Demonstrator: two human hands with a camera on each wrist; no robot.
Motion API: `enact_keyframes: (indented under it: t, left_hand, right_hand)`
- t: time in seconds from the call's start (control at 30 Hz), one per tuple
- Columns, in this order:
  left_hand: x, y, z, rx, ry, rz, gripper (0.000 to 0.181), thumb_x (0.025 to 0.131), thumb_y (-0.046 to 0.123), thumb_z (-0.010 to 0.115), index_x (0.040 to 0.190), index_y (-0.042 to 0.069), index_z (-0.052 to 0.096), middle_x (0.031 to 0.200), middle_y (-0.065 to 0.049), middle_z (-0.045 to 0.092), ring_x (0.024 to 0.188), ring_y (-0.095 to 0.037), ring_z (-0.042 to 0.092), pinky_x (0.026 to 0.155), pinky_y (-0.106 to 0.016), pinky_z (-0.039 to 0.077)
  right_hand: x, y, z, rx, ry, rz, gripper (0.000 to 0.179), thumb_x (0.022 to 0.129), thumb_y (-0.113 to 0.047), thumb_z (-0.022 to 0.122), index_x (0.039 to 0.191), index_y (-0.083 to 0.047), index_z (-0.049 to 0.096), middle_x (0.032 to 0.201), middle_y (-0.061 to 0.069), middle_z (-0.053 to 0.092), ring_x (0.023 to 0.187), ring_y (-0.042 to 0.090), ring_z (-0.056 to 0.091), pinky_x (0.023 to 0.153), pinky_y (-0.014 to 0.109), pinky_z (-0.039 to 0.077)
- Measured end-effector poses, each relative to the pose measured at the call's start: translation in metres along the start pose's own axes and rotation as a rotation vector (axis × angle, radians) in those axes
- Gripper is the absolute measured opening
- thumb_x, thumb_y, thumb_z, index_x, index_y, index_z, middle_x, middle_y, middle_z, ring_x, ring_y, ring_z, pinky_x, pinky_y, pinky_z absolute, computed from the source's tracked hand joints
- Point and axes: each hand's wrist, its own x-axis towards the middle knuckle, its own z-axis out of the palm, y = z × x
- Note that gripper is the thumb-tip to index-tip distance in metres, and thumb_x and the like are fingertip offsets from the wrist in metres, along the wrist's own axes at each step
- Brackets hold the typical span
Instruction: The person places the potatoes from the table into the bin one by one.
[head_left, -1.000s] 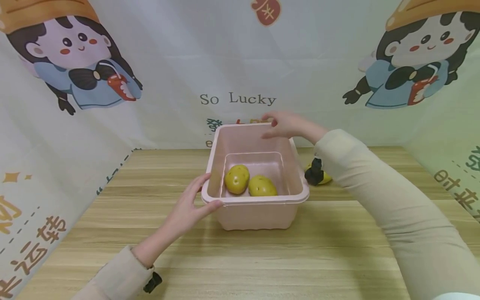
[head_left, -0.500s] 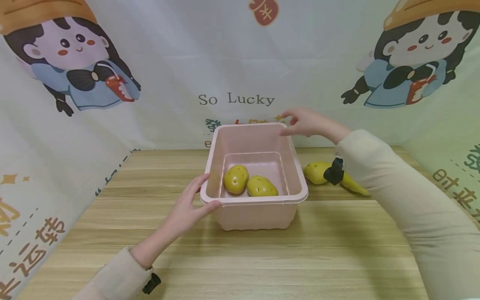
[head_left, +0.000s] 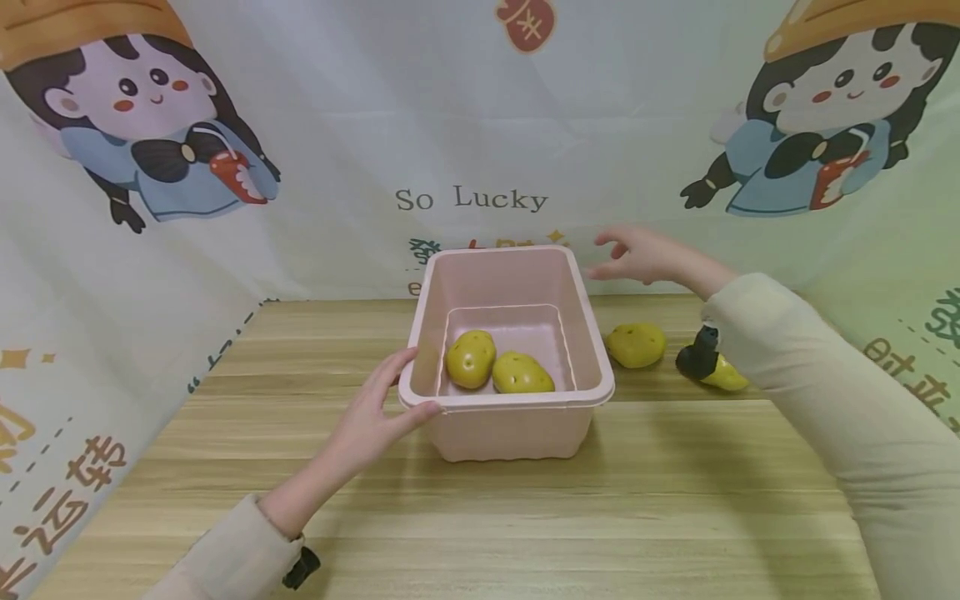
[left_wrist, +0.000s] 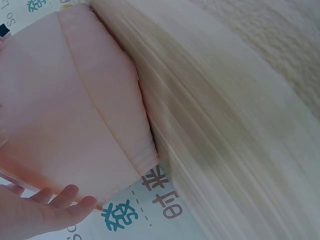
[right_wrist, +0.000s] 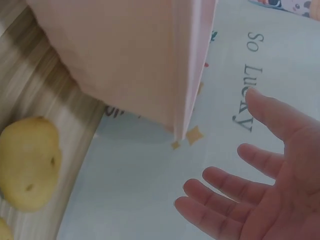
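A pale pink plastic bin (head_left: 510, 433) stands on the wooden table in the head view. My left hand (head_left: 371, 408) holds its near left corner, thumb on the front rim and fingers along the left side. Two yellow potatoes, one rounder (head_left: 471, 360) and one lying lower (head_left: 522, 373), sit inside. To the right of the bin, with fingers spread and nothing in them, my right hand (head_left: 641, 254) hovers near the far right corner. A third potato (head_left: 636, 345) lies on the table below it. In the right wrist view this potato (right_wrist: 30, 164) shows dark pits.
Farther right on the table (head_left: 675, 483) lies another yellow thing (head_left: 726, 375), partly hidden by the black wrist camera (head_left: 699, 357) and my right sleeve. A printed cloth (head_left: 480, 108) hangs behind the bin and along both sides.
My right hand has moved right, from over the bin's far rim to outside it. The potato beside the bin has come into full view. The left hand stays at its corner.
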Motion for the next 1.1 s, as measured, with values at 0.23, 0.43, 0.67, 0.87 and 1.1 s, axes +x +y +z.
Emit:
enact_keyframes:
  t: [0.23, 0.43, 0.67, 0.87, 1.1]
  left_hand:
    - [0.000, -0.001, 0.001, -0.004, 0.004, 0.002, 0.076, 0.082, 0.039, 0.066, 0.143, 0.014, 0.028, 0.148, -0.012, 0.027, 0.127, -0.035, 0.036, 0.099, -0.060, 0.031]
    - [0.001, -0.001, 0.001, 0.000, 0.004, 0.000, 0.076, 0.082, 0.039, 0.066, 0.143, 0.015, 0.028, 0.148, -0.012, 0.027, 0.127, -0.034, 0.036, 0.099, -0.059, 0.031]
    - [0.000, -0.001, 0.000, -0.006, -0.004, -0.007, 0.076, 0.082, 0.041, 0.065, 0.143, 0.016, 0.028, 0.148, -0.011, 0.026, 0.128, -0.035, 0.035, 0.099, -0.060, 0.030]
    - [0.000, 0.000, 0.000, 0.008, -0.007, -0.014, 0.076, 0.082, 0.042, 0.065, 0.143, 0.017, 0.028, 0.148, -0.011, 0.027, 0.127, -0.034, 0.036, 0.098, -0.061, 0.031]
    - [0.000, -0.001, 0.000, 0.014, -0.006, -0.006, 0.075, 0.082, 0.042, 0.065, 0.143, 0.017, 0.028, 0.148, -0.011, 0.027, 0.127, -0.034, 0.037, 0.098, -0.060, 0.032]
  right_hand:
    - [-0.011, 0.017, 0.000, -0.010, 0.003, 0.031, 0.064, 0.089, -0.032, 0.058, 0.136, 0.003, 0.032, 0.128, 0.034, 0.041, 0.109, 0.044, 0.047, 0.069, 0.046, 0.051]
    - [-0.018, 0.031, 0.001, -0.030, 0.018, 0.059, 0.064, 0.088, -0.031, 0.060, 0.135, 0.004, 0.033, 0.127, 0.036, 0.040, 0.101, 0.043, 0.050, 0.069, 0.045, 0.052]
    - [-0.024, 0.047, 0.002, -0.033, 0.009, 0.081, 0.066, 0.087, -0.034, 0.060, 0.135, 0.005, 0.033, 0.128, 0.036, 0.039, 0.108, 0.045, 0.046, 0.068, 0.046, 0.052]
    - [-0.030, 0.059, 0.004, -0.032, -0.014, 0.095, 0.067, 0.088, -0.033, 0.060, 0.134, 0.006, 0.032, 0.128, 0.038, 0.039, 0.110, 0.048, 0.044, 0.068, 0.049, 0.052]
    - [-0.037, 0.074, 0.009, -0.048, -0.040, 0.117, 0.071, 0.087, -0.037, 0.059, 0.135, 0.007, 0.031, 0.128, 0.039, 0.037, 0.109, 0.048, 0.046, 0.062, 0.043, 0.052]
